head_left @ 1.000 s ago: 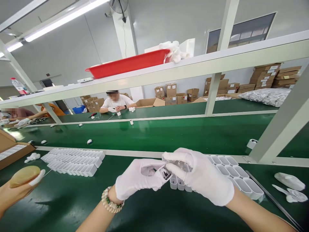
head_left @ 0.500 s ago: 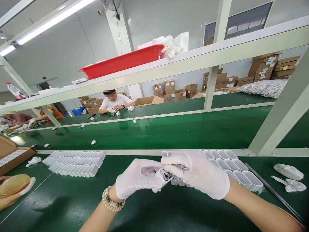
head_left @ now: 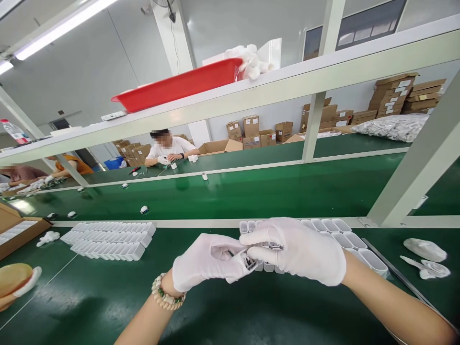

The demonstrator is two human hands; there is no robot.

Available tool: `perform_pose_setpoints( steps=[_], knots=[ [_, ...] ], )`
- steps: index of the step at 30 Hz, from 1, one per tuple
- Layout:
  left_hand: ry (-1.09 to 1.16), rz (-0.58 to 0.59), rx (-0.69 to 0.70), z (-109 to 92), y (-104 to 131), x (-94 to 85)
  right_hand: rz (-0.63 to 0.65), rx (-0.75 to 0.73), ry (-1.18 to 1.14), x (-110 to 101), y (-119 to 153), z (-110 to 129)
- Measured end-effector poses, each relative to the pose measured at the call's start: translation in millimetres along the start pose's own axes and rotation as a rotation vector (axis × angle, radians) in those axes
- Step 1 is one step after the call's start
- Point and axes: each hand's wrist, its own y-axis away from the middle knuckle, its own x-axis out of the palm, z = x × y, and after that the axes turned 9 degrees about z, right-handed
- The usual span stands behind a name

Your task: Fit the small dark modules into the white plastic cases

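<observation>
The left hand (head_left: 210, 261), in a soft white fabric glove, is curled closed around a small white housing with a dark, ribbed end (head_left: 249, 262), apparently angled to leave that end accessible; the right hand (head_left: 298, 249), gloved alike, arches beside it with bent fingers, their tips at the housing, though whether they grip anything cannot be told. Open-topped, round-cornered white plastic cups (head_left: 341, 240) stand in close rows on the smooth green worktop (head_left: 204, 316), presumably for easy reach. Farther out, a glossy green belt (head_left: 244, 196) bears small, scattered white pieces (head_left: 144, 209).
</observation>
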Motion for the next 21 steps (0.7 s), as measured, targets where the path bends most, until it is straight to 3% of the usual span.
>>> perform_pose_setpoints(
  steps=[5, 10, 12, 16, 21],
  knots=[
    [-0.190, -0.016, -0.013, -4, 0, 3.8, 0.055, -0.083, 0.325, 5, 1, 5],
    [-0.262, -0.054, 0.000, 0, -1, 0.5, 0.016, -0.172, 0.694, 13, 5, 11],
    [-0.278, -0.054, 0.024, 2, 0, -2.2, -0.010, -0.154, 0.653, 10, 7, 12],
    [-0.313, -0.122, 0.077, 6, 2, -2.8, -0.100, 0.025, 0.411, 0, 8, 16],
    [-0.268, -0.244, 0.198, 10, -2, 4.9, -0.045, 0.134, -0.006, 1, 6, 18]
  ],
)
